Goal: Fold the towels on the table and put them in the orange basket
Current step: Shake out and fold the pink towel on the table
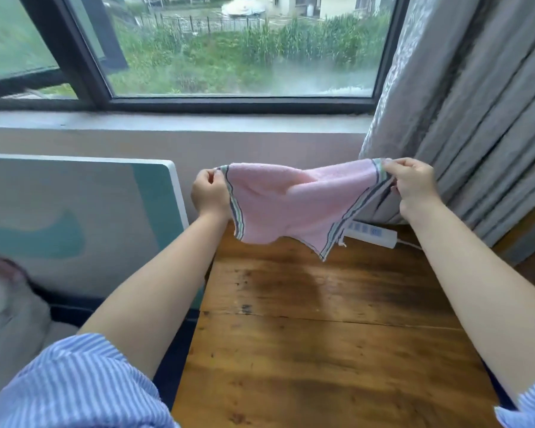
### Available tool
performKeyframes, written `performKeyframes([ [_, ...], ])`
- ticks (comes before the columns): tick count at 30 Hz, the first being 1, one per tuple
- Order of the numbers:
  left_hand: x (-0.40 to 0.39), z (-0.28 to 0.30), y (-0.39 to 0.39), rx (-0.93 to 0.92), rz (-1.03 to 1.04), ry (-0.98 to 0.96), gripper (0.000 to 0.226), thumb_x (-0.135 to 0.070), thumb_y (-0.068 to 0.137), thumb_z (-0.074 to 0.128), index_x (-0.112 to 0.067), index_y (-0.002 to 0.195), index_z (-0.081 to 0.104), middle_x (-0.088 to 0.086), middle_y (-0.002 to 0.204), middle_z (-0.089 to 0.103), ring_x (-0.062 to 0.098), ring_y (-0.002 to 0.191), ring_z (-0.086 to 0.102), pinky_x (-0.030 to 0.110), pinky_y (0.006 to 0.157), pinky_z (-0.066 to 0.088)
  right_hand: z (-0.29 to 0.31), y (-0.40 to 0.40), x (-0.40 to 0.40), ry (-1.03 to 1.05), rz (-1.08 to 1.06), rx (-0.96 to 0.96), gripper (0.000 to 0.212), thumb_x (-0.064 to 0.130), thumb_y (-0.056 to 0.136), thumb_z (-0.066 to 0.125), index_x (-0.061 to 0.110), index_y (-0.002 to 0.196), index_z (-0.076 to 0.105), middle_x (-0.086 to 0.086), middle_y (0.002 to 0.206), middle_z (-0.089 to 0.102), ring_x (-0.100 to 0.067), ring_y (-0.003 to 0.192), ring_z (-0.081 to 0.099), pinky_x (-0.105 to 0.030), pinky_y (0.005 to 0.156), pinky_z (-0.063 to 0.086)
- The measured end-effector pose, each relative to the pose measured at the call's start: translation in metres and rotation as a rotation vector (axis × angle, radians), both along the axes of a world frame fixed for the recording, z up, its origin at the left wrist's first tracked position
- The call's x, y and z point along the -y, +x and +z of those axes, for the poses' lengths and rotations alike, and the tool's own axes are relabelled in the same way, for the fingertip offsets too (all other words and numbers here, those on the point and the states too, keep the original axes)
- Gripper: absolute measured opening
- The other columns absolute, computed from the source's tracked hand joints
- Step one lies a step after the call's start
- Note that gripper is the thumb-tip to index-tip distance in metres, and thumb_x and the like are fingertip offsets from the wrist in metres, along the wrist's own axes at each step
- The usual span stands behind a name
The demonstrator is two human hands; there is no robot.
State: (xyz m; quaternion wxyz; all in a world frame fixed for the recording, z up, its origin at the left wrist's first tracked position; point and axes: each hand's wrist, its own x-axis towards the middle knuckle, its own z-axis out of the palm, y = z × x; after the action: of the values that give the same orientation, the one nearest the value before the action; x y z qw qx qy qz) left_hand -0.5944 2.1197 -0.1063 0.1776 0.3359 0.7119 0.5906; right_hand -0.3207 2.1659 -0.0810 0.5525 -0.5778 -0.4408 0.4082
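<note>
Striped blue-and-white sleeves [74, 381], of thin crumpled cotton, sit lowest in the view, and two bare forearms reach out from them over a wooden table [322, 350]. Its top is made of broad brown planks, glossy in places, with dark stains and a straight seam running across it. Held up in the air above the far end of the table is a pink towel [291, 205], soft and nubbly like terry cloth, with bands of grey, green and dark blue along two opposite edges. The left hand [209, 193] pinches one upper corner between curled fingers and thumb, and the right hand [414, 183] pinches the other, so the cloth sags in the middle and its lower corners hang free, not touching the wood. Behind the towel a white power strip [372, 233], long and blocky, lies on the table near the wall. Grey curtains [476, 103] with thick vertical folds hang to the right, beside a dark-framed window [229, 100]. A flat white-edged panel [74, 211] painted in teal and grey shapes leans at the left.
</note>
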Motion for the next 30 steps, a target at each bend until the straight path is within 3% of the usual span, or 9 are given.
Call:
performKeyframes([
  [2,0.010,-0.008,-0.013,0.020,0.038,-0.017,0.033,-0.013,0.090,0.041,-0.018,0.058,0.040,-0.007,0.059,0.040,0.010,0.057,0.036,0.024,0.053,0.031,-0.013,-0.003,0.010,-0.019,0.007,0.035,0.036,0.013,0.083,0.062,0.017,0.052,0.045,0.015,0.027,0.037,0.001,0.035,0.033,-0.007,0.033,0.026],
  [5,0.031,-0.042,-0.027,0.005,0.010,-0.153,0.039,-0.012,0.086,0.046,-0.016,0.051,0.030,-0.002,0.054,0.031,0.013,0.051,0.027,0.027,0.048,0.024,-0.052,-0.003,0.027,-0.127,0.037,0.174,0.036,0.014,0.085,0.061,0.015,0.052,0.045,0.010,0.036,0.043,-0.010,0.048,0.035,-0.011,0.036,0.033],
  [10,0.081,-0.114,-0.030,-0.333,-0.302,-0.799,0.045,-0.014,0.086,0.051,-0.012,0.047,0.030,0.009,0.051,0.035,0.026,0.053,0.036,0.030,0.044,0.027,-0.135,0.002,0.072,-0.428,0.261,0.619,0.010,0.011,0.083,0.059,0.003,0.076,0.059,-0.012,0.074,0.055,-0.024,0.071,0.050,-0.028,0.062,0.041],
  [12,0.104,-0.140,-0.025,-0.464,-0.448,-1.022,0.024,-0.011,0.087,0.050,-0.008,0.062,0.051,0.022,0.077,0.059,0.039,0.080,0.056,0.035,0.061,0.046,-0.169,0.004,0.094,-0.562,0.364,0.780,0.012,0.009,0.082,0.057,-0.001,0.086,0.063,-0.015,0.076,0.057,-0.027,0.072,0.053,-0.028,0.061,0.042],
  [14,0.123,-0.164,-0.023,-0.530,-0.580,-1.144,0.019,-0.010,0.088,0.048,-0.002,0.104,0.056,0.021,0.113,0.060,0.035,0.106,0.056,0.036,0.081,0.047,-0.197,0.005,0.113,-0.655,0.451,0.928,0.020,0.009,0.083,0.055,-0.001,0.099,0.061,-0.016,0.084,0.060,-0.029,0.074,0.058,-0.029,0.061,0.044],
  [16,0.143,-0.187,-0.021,-0.574,-0.720,-1.232,0.033,-0.010,0.090,0.047,-0.004,0.122,0.046,0.017,0.125,0.054,0.033,0.112,0.053,0.036,0.086,0.045,-0.224,0.004,0.133,-0.668,0.570,1.098,0.032,0.009,0.086,0.051,0.005,0.117,0.054,-0.019,0.109,0.061,-0.033,0.094,0.061,-0.033,0.072,0.048],
  [18,0.162,-0.208,-0.016,-0.653,-0.808,-1.315,0.032,-0.009,0.090,0.045,-0.008,0.122,0.048,0.015,0.125,0.054,0.032,0.111,0.053,0.035,0.083,0.046,-0.248,0.005,0.152,-0.651,0.679,1.239,0.039,0.007,0.089,0.046,0.011,0.127,0.049,-0.018,0.126,0.055,-0.034,0.108,0.056,-0.033,0.083,0.046],
  [24,0.226,-0.252,-0.003,-0.763,-0.820,-1.466,0.030,-0.004,0.088,0.042,-0.006,0.115,0.056,0.010,0.120,0.057,0.027,0.109,0.057,0.029,0.079,0.047,-0.279,0.025,0.201,-0.655,0.753,1.363,0.032,0.004,0.084,0.043,0.010,0.110,0.060,-0.015,0.108,0.059,-0.032,0.094,0.058,-0.031,0.069,0.045],
  [30,0.244,-0.261,0.004,-0.664,-1.127,-1.692,0.013,-0.006,0.088,0.046,-0.008,0.090,0.058,0.012,0.101,0.059,0.024,0.097,0.057,0.031,0.080,0.046,-0.277,0.031,0.223,-0.945,1.091,1.446,0.019,0.007,0.084,0.045,0.011,0.094,0.060,-0.006,0.089,0.057,-0.023,0.079,0.050,-0.022,0.050,0.034],
])
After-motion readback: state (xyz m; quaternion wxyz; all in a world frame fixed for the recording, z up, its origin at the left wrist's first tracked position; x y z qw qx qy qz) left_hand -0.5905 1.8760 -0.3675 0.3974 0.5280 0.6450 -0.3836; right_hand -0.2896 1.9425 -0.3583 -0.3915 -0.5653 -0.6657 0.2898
